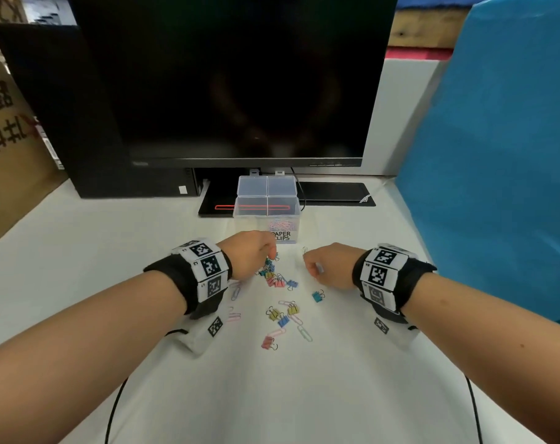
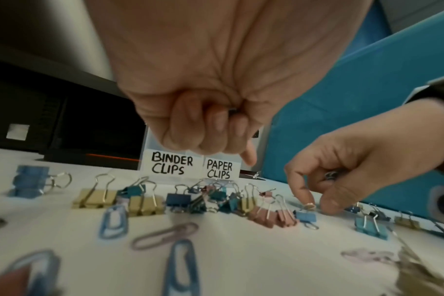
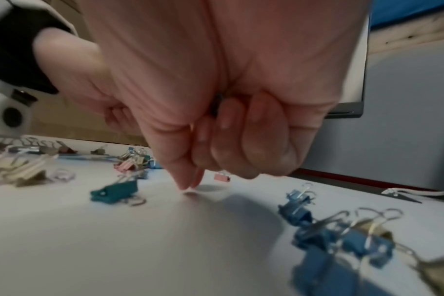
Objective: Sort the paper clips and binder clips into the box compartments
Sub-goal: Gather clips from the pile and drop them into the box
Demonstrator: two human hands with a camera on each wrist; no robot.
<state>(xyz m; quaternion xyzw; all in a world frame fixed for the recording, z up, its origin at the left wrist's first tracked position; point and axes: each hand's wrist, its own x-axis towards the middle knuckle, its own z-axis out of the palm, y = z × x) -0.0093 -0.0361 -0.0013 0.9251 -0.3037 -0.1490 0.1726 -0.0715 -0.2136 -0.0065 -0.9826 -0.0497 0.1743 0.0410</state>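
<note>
A clear box (image 1: 266, 206) stands open behind the hands, labelled BINDER CLIPS (image 2: 171, 165) and PAPER CLIPS (image 2: 219, 169); pastel paper clips (image 1: 280, 225) lie in its right compartment. Coloured binder clips (image 1: 274, 277) are heaped on the white table, with loose paper clips (image 1: 304, 333) nearer me. My left hand (image 1: 270, 253) hovers over the heap, its fingers (image 2: 216, 128) curled round something dark and metallic. My right hand (image 1: 307, 262) holds a wire-handled clip (image 2: 331, 175) in its curled fingers. Its thumb and forefinger tips (image 3: 190, 185) meet at the table surface. A teal binder clip (image 3: 114, 192) lies beside them.
A dark monitor (image 1: 234, 81) and its black base (image 1: 333, 193) stand just behind the box. A black tower (image 1: 80, 123) and a cardboard box (image 1: 3, 123) are at the left. A blue panel (image 1: 496, 155) walls the right. Wrist cables (image 1: 115, 408) trail toward me.
</note>
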